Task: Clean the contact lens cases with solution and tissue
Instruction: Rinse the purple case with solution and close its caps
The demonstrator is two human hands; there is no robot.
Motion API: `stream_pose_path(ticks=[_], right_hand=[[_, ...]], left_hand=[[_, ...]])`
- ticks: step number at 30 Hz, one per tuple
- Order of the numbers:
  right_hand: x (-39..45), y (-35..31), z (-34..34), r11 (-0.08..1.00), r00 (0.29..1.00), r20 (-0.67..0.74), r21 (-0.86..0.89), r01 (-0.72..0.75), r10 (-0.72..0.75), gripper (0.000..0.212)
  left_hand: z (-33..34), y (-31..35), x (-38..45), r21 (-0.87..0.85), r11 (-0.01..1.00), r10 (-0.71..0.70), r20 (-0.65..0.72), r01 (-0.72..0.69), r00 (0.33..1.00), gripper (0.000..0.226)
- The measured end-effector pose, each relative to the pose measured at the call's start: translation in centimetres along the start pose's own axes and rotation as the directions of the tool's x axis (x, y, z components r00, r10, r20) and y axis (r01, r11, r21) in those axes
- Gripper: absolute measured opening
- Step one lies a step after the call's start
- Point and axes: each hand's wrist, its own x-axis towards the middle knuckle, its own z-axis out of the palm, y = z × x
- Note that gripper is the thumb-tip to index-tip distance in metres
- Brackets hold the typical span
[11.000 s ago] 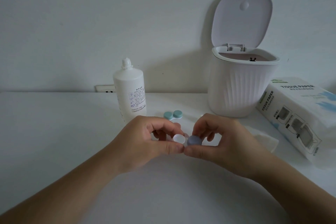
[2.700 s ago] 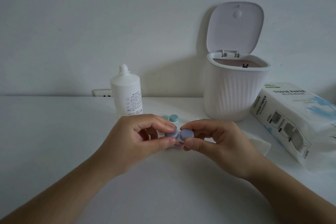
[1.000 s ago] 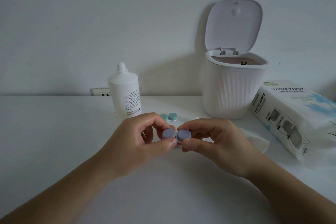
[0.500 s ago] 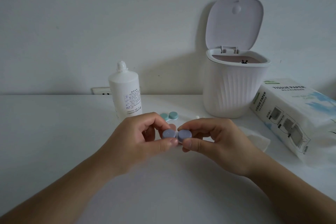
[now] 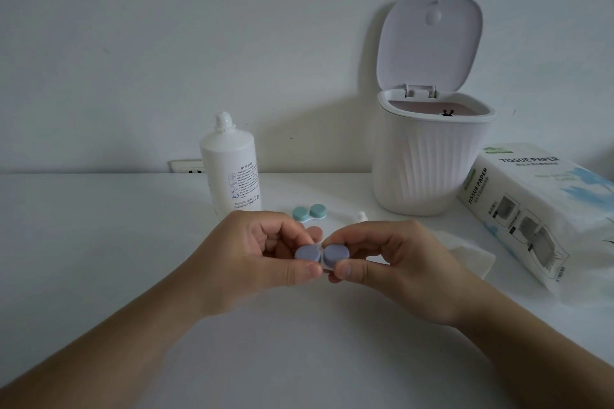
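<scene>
A white surface [image 5: 99,259] runs up to a pale wall. On it, towards the back, stands a white solution bottle [image 5: 231,169] with its cap off; just right of its base lies a teal lens case [image 5: 309,212], and near that a small white cap [image 5: 362,216]. Further right stands a ribbed white bin [image 5: 428,163], lid raised. A tissue paper pack [image 5: 545,212] lies at the right edge, a loose tissue [image 5: 471,252] beside it

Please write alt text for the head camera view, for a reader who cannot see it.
Two hands, left hand and right hand, hold a purple lens case with both caps on, above a white table. Behind stand a solution bottle, a green lens case, an open bin and a tissue pack.
</scene>
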Motion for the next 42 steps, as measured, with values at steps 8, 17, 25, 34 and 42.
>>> stream_pose_path(ticks=[8, 17, 25, 34, 42], right_hand=[[0.2, 0.4, -0.4, 0.998, 1.000, 0.005, -0.050, -0.026, 0.026, 0.021], [0.4, 1.8, -0.2, 0.894, 1.000, 0.019, -0.448, 0.003, 0.007, 0.024], [0.6, 2.3, -0.1, 0.847, 1.000, -0.012, -0.530, -0.022, 0.019, 0.028], [0.5, 2.2, -0.1, 0.813, 1.000, -0.014, -0.582, -0.015, 0.009, 0.026], [0.3, 2.6, -0.2, 0.832, 0.993, -0.095, -0.555, 0.001, -0.065, 0.031]], left_hand=[[0.0, -0.4, 0.1, 0.131, 0.991, 0.018, -0.037, -0.013, 0.999, 0.020], [0.5, -0.1, 0.1, 0.526, 0.848, 0.077, -0.014, -0.058, 0.997, 0.023], [0.3, -1.4, 0.3, 0.635, 0.770, 0.069, 0.005, -0.057, 0.998, 0.026], [0.2, -1.7, 0.6, 0.701, 0.713, 0.035, -0.018, -0.012, 0.999, 0.028], [-1.0, 0.1, 0.2, 0.693, 0.720, 0.175, -0.116, -0.046, 0.978, 0.032]])
